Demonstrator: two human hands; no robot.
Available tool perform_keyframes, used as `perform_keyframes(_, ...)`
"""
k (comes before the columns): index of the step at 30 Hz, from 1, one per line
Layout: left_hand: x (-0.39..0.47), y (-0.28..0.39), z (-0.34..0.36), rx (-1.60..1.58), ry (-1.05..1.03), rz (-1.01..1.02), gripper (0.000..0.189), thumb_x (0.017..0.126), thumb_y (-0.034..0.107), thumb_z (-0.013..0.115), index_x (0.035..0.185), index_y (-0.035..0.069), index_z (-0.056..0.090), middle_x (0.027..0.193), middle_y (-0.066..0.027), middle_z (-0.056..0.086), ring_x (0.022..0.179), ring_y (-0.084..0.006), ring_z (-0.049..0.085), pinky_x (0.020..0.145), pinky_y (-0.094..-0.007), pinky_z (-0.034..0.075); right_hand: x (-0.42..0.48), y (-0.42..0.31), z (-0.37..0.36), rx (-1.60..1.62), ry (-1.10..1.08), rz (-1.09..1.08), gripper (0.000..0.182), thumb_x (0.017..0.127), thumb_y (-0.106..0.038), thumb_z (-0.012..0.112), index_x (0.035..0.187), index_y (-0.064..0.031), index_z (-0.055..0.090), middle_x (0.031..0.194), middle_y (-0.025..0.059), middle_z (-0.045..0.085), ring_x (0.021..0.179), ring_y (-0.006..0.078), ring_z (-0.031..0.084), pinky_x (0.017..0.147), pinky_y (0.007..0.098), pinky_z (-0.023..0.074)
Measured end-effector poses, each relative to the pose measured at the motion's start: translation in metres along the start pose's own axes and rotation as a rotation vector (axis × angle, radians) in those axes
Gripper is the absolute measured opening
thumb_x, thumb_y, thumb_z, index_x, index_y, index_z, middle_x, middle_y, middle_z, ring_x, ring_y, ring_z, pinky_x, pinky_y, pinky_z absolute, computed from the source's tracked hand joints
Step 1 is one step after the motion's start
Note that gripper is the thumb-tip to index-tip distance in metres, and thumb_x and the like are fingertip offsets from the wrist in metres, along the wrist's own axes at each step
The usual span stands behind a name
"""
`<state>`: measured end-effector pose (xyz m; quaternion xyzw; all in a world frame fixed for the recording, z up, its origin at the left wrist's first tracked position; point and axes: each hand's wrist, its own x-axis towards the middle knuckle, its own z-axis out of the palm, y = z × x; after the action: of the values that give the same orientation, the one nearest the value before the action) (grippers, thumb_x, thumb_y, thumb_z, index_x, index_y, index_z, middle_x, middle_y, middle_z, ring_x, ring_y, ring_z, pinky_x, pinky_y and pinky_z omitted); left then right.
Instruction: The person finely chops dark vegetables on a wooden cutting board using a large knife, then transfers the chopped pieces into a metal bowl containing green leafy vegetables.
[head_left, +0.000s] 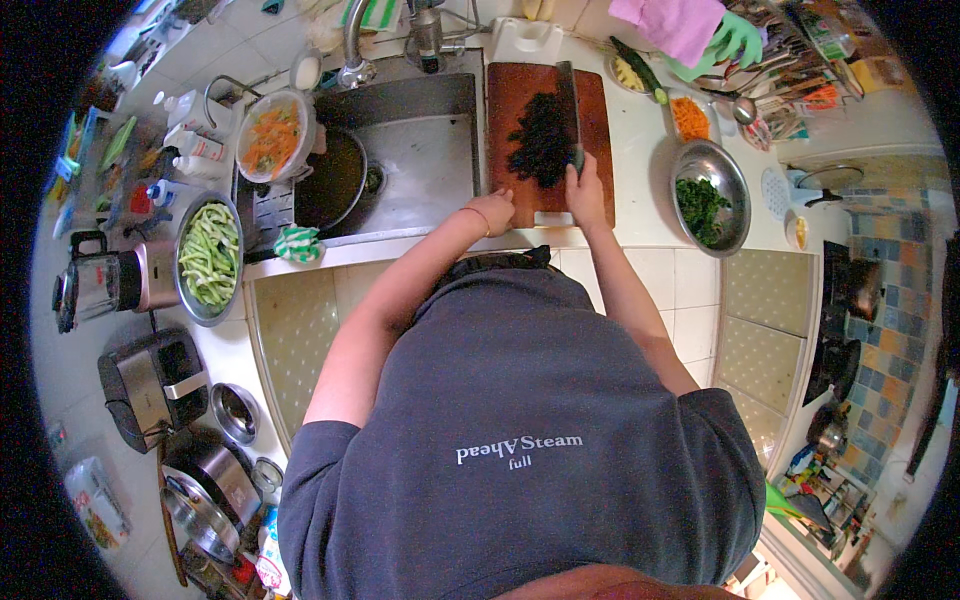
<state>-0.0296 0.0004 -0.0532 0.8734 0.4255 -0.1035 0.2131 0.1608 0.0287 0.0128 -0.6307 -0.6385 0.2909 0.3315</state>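
Observation:
My right hand (586, 189) is closed around the handle of a kitchen cleaver (568, 105), whose blade stands on edge along the right side of a dark heap of chopped food (541, 142). The heap lies on a reddish-brown cutting board (504, 97); what it is made of is too dark to tell. My left hand (493, 211) rests at the board's lower left edge, beside the sink, its fingers bent; whether it holds anything is not clear. Right of the board, a steel bowl (733, 214) holds chopped leafy greens (699, 208).
Left of the board is a steel sink (435, 157) with a dark pan (330, 180) and a bowl of shredded vegetables (271, 142). A bowl of green beans (208, 255) stands further left. Shredded carrot (690, 118) and a cucumber (637, 69) lie at the back right.

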Motion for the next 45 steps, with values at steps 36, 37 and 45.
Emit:
perform_keyframes(36,0.001,0.025,-0.044,0.043,-0.147,-0.005,0.026,0.068,0.020,0.060,0.090,0.007,0.067,0.095,-0.0148,0.063,0.091,-0.0291,0.060,0.079,-0.0389,0.048,0.012,0.012,0.032,-0.192,-0.055,0.046,0.025,0.083,-0.021,0.050,0.094,-0.0007,0.040,0.079,0.0290,0.058,0.076,0.0457,0.057,0.067,0.0519,0.0455)
perform_keyframes(37,0.003,0.022,-0.042,0.034,-0.145,0.005,0.027,0.068,0.022,0.061,0.090,0.007,0.066,0.095,-0.0150,0.063,0.091,-0.0292,0.060,0.079,-0.0389,0.048,0.014,0.017,0.032,-0.206,-0.068,0.069,0.025,0.084,-0.022,0.049,0.095,-0.0007,0.041,0.080,0.0295,0.058,0.077,0.0459,0.056,0.068,0.0518,0.0450)
perform_keyframes(45,0.011,0.009,-0.038,-0.024,-0.190,0.037,0.039,0.067,0.034,0.064,0.094,0.006,0.063,0.098,-0.0161,0.061,0.092,-0.0313,0.058,0.079,-0.0409,0.047,0.000,0.005,0.042,-0.177,-0.071,0.006,0.027,0.084,-0.022,0.048,0.095,-0.0001,0.038,0.077,0.0294,0.057,0.072,0.0462,0.056,0.066,0.0527,0.0450)
